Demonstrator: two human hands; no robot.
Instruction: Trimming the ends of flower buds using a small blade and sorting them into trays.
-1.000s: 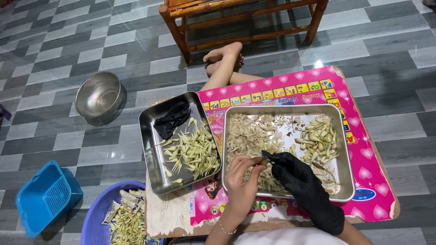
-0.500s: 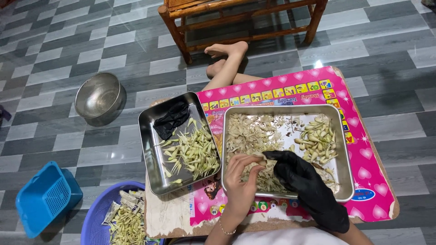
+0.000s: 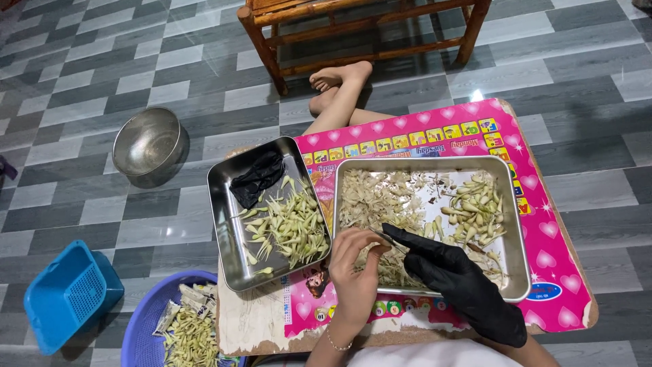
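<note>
We take the large rectangular steel tray (image 3: pixel 516 224) on the pink printed mat (image 3: pixel 543 272) as our landmark. Over its near left corner our bare left hand (image 3: pixel 356 261) and our black-gloved right hand (image 3: pixel 441 265) meet; the left fingers (image 3: pixel 370 246) pinch one pale green flower bud, and the gloved fingers (image 3: pixel 401 236) are pressed together on a thin dark tool whose tip meets that bud. Inside the tray, pale shredded trimmings (image 3: pixel 373 197) lie to the left and a heap of whole buds (image 3: pixel 475 211) to the right. The mat bears a row of small coloured picture squares (image 3: pixel 407 141) just beyond the tray's far rim and a blue oval label (image 3: pixel 543 291) by its near right corner. Left of the tray, touching it, sits a smaller steel tray (image 3: pixel 227 238) with trimmed buds (image 3: pixel 292 228) and a crumpled black glove (image 3: pixel 257 178). Further left, on the tiled floor, stand a round steel bowl (image 3: pixel 146 143), a blue plastic basket (image 3: pixel 68 295) and a purple plastic basin (image 3: pixel 146 333) holding buds and pale packets (image 3: pixel 178 309). Beyond the tray, bare feet (image 3: pixel 336 81) rest beside a wooden chair (image 3: pixel 360 27).
</note>
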